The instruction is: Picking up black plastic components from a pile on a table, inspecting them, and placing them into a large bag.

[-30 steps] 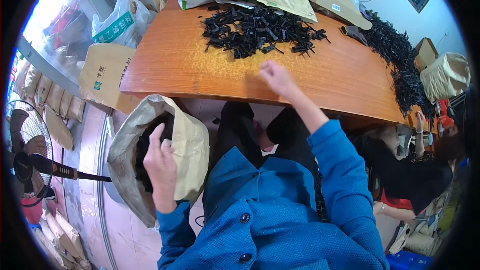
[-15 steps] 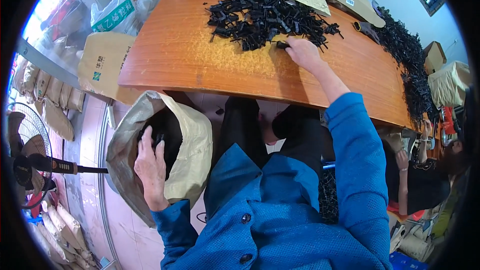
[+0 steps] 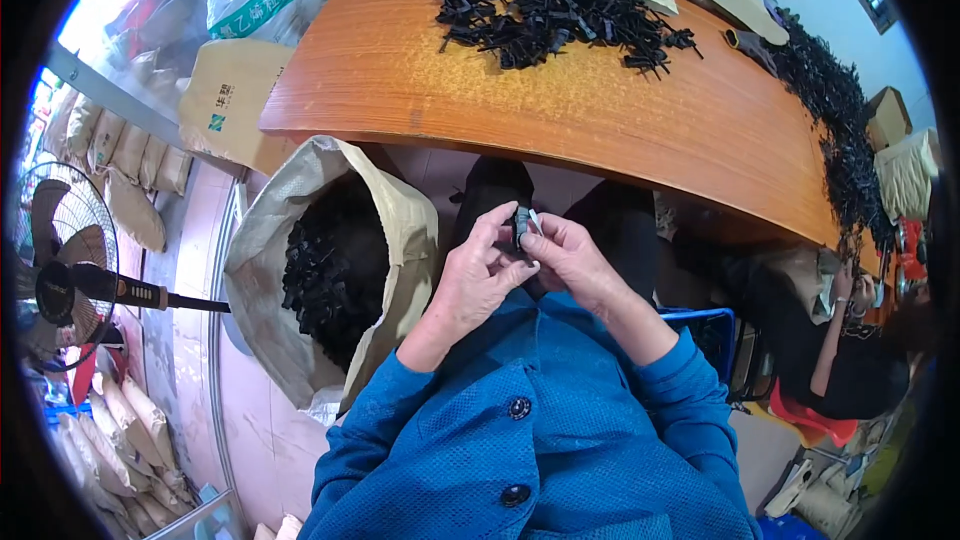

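Both hands meet over my lap, just below the table edge. My left hand (image 3: 478,275) and my right hand (image 3: 571,260) pinch one small black plastic part (image 3: 521,227) between their fingertips, a pale bit showing at its top. A heap of the same black parts (image 3: 560,15) lies on the far side of the curved wooden table (image 3: 560,125). To my left on the floor an open tan sack (image 3: 285,240) holds more black parts (image 3: 335,275).
A standing fan (image 3: 55,260) is at the far left beside stacked filled sacks (image 3: 130,180). Cardboard boxes and bags (image 3: 235,90) crowd the table's left end. Another black heap (image 3: 845,140) runs along the right end, where another person (image 3: 850,340) sits.
My right hand came back from the heap on the table and my left hand rose from the sack. Both now hold one black part over my lap.
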